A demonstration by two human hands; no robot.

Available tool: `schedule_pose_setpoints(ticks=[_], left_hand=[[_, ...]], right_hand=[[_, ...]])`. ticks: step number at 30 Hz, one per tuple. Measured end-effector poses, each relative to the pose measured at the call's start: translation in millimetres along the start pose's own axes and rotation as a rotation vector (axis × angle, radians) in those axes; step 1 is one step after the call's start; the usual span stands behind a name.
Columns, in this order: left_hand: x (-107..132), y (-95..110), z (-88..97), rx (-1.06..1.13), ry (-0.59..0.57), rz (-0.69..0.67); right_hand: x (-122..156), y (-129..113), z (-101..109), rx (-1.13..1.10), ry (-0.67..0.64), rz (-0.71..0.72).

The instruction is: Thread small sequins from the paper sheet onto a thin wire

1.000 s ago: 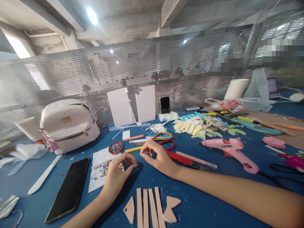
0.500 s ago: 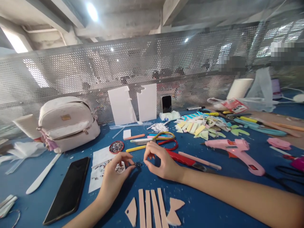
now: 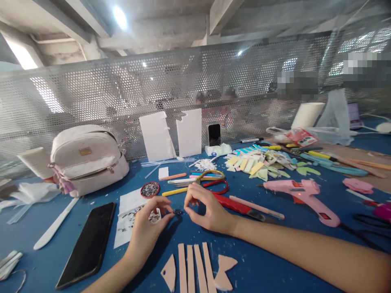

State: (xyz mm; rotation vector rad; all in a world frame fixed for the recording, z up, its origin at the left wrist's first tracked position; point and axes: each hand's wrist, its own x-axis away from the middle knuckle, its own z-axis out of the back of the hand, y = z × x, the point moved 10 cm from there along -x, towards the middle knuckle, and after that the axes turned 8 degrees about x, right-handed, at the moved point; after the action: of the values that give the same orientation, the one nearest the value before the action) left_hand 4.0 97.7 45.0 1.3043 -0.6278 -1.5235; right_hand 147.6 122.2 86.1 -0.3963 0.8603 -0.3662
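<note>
Pinching a small dark piece between the hands, the fingers of the left hand were clamped, probably for fine control; whether the right hand's curled fingertips met was unclear. Nearer the person, pink strips lay spaced on the table, perhaps for easy reach.

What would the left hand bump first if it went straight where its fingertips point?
Probably the right hand, just beyond the tiny dark bit at the tips of the left hand; depth is unclear.
</note>
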Motion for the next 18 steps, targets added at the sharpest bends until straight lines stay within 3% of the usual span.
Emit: schedule_pose_setpoints(ticks=[18], left_hand=[[0.3,-0.2,-0.2,0.018,-0.002,0.013]], right_hand=[[0.8,1.8,0.1,0.012,0.006,-0.007]])
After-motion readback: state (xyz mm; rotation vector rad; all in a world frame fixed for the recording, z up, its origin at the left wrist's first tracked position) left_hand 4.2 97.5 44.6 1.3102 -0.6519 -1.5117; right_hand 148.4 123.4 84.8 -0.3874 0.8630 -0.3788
